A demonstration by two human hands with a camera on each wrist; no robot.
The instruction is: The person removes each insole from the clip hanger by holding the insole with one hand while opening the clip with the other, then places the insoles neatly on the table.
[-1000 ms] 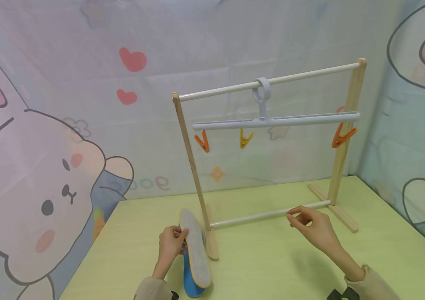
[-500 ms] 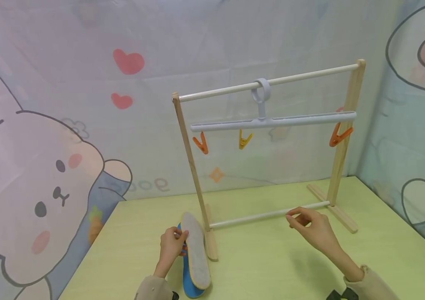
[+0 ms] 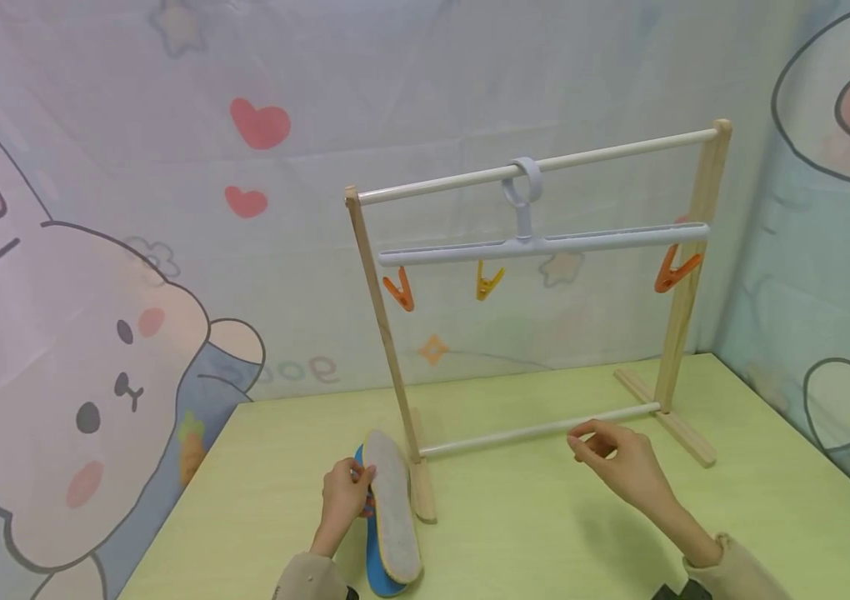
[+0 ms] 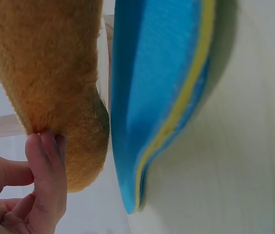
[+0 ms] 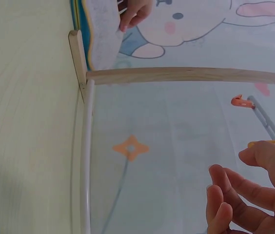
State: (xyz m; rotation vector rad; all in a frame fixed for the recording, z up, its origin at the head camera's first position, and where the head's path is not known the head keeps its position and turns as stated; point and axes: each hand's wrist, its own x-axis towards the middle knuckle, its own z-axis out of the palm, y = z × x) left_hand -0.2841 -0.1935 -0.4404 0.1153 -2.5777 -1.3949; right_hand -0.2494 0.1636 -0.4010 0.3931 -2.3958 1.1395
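My left hand (image 3: 342,497) pinches the edge of a fuzzy insole (image 3: 395,517), pale grey with a yellow rim in the head view. The left wrist view shows its fuzzy face as brown. Under it lies a blue insole (image 4: 152,92) with a yellow layer along its side, on the tabletop. My right hand (image 3: 616,462) hovers in front of the rack's lower bar, fingers loosely bent and holding nothing. In the right wrist view its thumb stands apart from the fingers. A light grey hanger (image 3: 545,245) hangs above, with an orange clip (image 3: 399,290), a yellow clip (image 3: 488,283) and another orange clip (image 3: 674,271).
A wooden rack (image 3: 383,333) with a white top rod (image 3: 620,152) and lower bar (image 3: 530,432) stands on the pale green table (image 3: 515,533). Its left foot (image 3: 423,493) is close beside the insoles. A printed cloth backdrop (image 3: 440,83) rises behind.
The fuzzy insole has sunk slightly with my left hand, closer over the blue one. The hanger has swung a little, its right end shifting left. My right hand has barely moved.
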